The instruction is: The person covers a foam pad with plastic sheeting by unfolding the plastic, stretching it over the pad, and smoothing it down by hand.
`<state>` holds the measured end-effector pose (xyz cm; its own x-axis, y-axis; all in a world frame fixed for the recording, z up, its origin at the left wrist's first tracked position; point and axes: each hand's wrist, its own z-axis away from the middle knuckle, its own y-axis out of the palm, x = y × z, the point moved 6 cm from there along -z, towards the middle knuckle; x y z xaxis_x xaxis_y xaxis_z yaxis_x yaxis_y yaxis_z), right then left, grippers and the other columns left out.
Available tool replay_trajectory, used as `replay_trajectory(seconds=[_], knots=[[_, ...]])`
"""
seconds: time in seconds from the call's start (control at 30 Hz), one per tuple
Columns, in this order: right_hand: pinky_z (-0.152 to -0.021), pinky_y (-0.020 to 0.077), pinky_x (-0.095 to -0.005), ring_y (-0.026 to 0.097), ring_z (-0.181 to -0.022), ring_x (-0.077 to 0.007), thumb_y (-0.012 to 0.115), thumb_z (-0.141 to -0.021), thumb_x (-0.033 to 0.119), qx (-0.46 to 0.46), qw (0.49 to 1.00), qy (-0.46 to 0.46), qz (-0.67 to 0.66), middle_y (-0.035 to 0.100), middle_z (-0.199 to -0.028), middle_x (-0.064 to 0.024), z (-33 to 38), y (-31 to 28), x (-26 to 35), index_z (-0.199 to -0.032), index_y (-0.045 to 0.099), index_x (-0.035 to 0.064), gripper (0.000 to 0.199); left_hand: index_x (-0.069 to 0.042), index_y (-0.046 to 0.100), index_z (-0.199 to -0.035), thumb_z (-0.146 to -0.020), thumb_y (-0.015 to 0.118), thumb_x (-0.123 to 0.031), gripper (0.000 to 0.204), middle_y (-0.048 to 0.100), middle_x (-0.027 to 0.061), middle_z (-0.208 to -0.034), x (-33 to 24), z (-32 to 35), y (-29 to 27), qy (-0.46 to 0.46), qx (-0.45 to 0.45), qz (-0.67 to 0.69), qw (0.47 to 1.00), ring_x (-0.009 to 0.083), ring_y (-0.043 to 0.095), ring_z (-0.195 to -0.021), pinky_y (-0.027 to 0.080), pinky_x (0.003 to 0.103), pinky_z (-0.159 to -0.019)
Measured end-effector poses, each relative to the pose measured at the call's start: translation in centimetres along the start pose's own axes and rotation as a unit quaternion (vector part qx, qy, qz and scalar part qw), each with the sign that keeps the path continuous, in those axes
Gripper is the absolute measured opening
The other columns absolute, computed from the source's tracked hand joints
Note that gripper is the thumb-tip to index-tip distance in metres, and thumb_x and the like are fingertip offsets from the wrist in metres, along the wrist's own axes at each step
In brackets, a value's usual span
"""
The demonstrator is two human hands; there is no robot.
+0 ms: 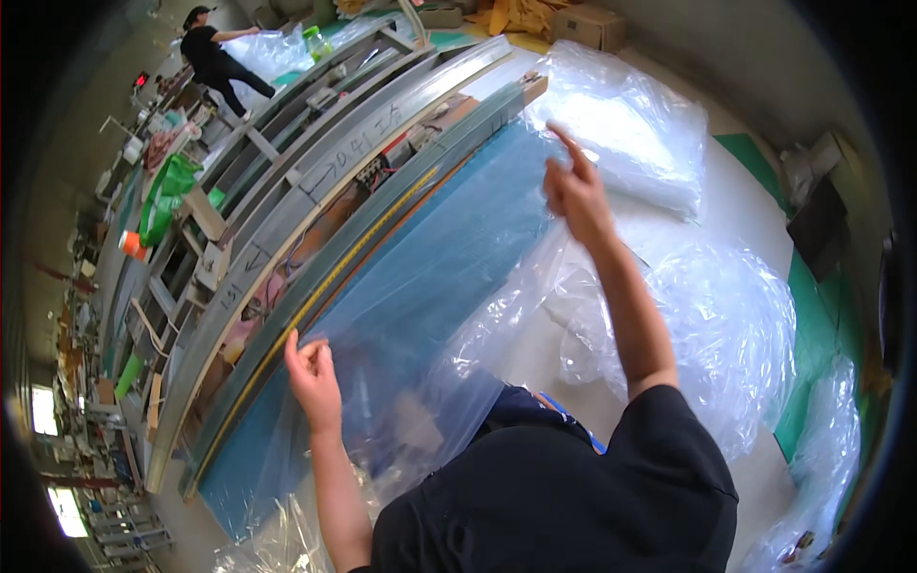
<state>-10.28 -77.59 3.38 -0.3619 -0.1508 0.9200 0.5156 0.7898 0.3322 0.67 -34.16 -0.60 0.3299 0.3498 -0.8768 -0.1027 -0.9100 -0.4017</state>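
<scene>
A sheet of clear plastic film (411,334) lies over the blue work surface (478,210) and drapes off its near edge toward my body. My left hand (315,380) is closed in a pinch on the film, beside the yellow measuring tape (330,286) fixed along the bench's long edge. Toward the far right end, my right hand (581,196) hovers over the edge of the surface. Its index finger stretches out and the others are partly bent, slightly blurred; I see nothing held in it.
Behind the tape runs a long metal machine frame (353,143) with wiring inside. Bundles of clear plastic (621,124) and a heap of loose film (716,325) lie at right. A cardboard box (587,27) stands far back. Another person (218,62) is at the far left.
</scene>
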Motion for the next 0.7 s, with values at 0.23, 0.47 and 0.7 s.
replay_trajectory(seconds=[0.23,0.47,0.7], knots=[[-0.057,0.0483,-0.0340,0.060,-0.060,-0.0199,0.049,-0.084,0.010,-0.130,0.559,-0.088,0.815,0.056,-0.065,-0.0055,-10.3,-11.9,-1.1,-0.105,0.055,0.0094,0.021,-0.006,0.055,-0.114,-0.084,0.060,-0.026,0.036,0.053,0.0117,-0.109,-3.8,1.9,2.2,0.227,0.022,-0.429,0.874,0.0312,0.048,-0.097,0.037,0.043,-0.088],[-0.102,0.0313,-0.0450,0.042,-0.121,-0.0335,0.039,-0.091,0.045,0.103,0.653,-0.144,0.737,0.049,-0.124,-0.0202,-7.0,-1.7,-6.8,-0.118,0.049,-0.0013,0.055,-0.009,0.061,-0.107,-0.085,0.058,-0.021,0.025,0.053,0.0103,-0.103,-4.2,1.3,3.8,0.189,0.071,-0.429,0.881,0.0299,0.049,-0.094,0.040,0.041,-0.084],[-0.111,0.0097,-0.0454,0.019,-0.135,-0.0306,0.032,-0.092,0.050,0.138,0.668,-0.113,0.723,0.030,-0.143,-0.0120,-10.1,-4.2,-7.4,-0.135,0.037,0.0077,0.061,-0.004,0.059,-0.106,-0.085,0.057,-0.012,0.022,0.054,0.0097,-0.090,-3.6,1.0,2.9,0.160,0.030,-0.318,0.934,0.0270,0.057,-0.075,0.047,0.037,-0.063]])
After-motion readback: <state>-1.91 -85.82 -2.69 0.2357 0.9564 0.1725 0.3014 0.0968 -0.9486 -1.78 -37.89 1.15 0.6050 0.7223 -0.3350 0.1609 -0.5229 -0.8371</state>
